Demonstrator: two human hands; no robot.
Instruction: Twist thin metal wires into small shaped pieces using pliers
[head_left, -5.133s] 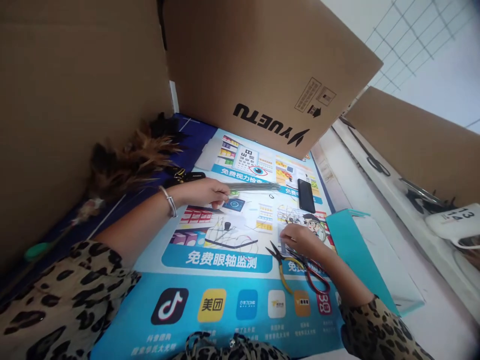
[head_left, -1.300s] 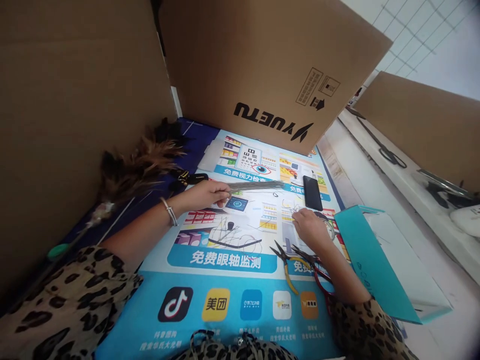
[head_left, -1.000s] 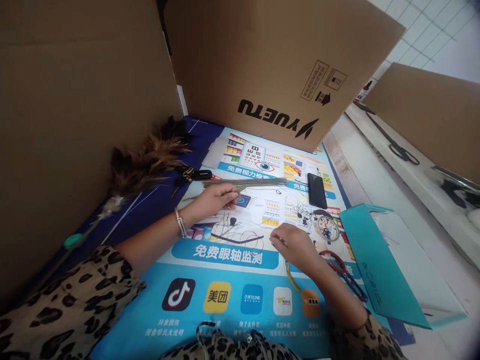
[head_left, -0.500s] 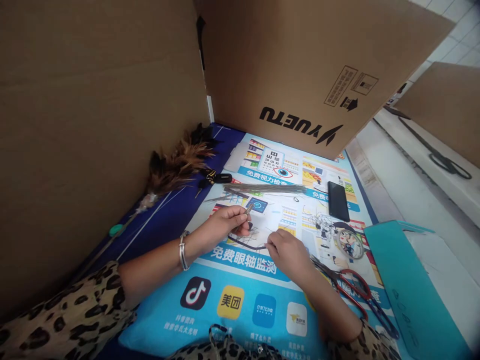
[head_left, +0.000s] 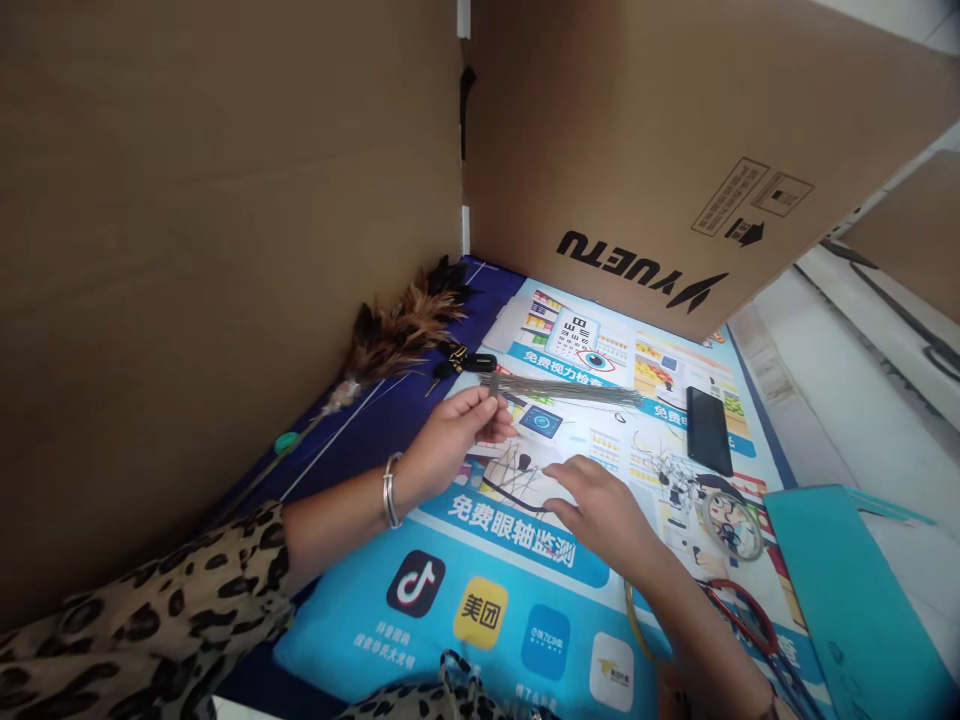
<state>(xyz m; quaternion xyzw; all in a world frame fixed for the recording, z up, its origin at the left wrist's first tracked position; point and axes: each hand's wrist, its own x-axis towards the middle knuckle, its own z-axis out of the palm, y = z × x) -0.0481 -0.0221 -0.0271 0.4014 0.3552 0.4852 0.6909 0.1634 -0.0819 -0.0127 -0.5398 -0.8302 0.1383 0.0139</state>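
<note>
My left hand is closed, with a slim metal piece pinched upright between thumb and fingers; its exact kind is unclear. My right hand hovers over the printed mat, thumb and fingers apart, and nothing shows in it. Between the hands lie scattered dark thin wires. Just beyond the left hand rests a bundle of straight thin wires. More tangled wire bits are to the right, beside a clear round coil. Red-handled scissors are partly hidden by my right forearm.
Tall cardboard panels stand at the left and back. A feather duster leans along the left one, near a black key fob. A black phone and a teal box lie on the right.
The view has shifted, so the scene sits further right. My right hand has spread its fingers, which were pinched together near the loose wires. My left hand still holds the metal piece, now more upright.
</note>
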